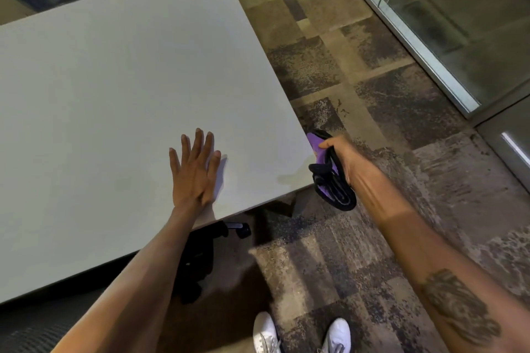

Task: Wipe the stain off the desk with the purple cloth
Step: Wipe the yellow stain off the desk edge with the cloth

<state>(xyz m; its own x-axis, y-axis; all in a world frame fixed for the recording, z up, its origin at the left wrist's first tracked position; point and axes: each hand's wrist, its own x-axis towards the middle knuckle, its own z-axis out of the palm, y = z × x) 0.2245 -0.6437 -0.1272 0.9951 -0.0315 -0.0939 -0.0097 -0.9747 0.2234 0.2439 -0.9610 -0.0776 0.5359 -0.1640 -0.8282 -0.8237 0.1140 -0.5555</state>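
Purple cloth (329,172) is bunched up in the right hand (348,162), which is closed around it just off the near right corner of the counter (114,80), so it's hanging over the floor rather than on the surface. Closest to the camera there are two white shoes (304,335) on the patchy carpet (372,94), then two bare forearms, the right one with a tattoo. The left hand (196,169) is open, laid flat with its fingers spread on the counter near the front edge, holding nothing. One stain (289,178) shows, a faint pale smear right by that near corner, between the flat hand and the cloth. Under the edge there's one black chair base (200,252) with a caster poking out. Farther back it's just bare counter and a glass partition (459,23). Risk-wise: the stain sits so close to the edge that a wipe could easily slide off the corner and miss half of it. The cloth is also wadded, so only a small bit might touch the surface. The smear is faint too, easy to think it's gone when it isn't.
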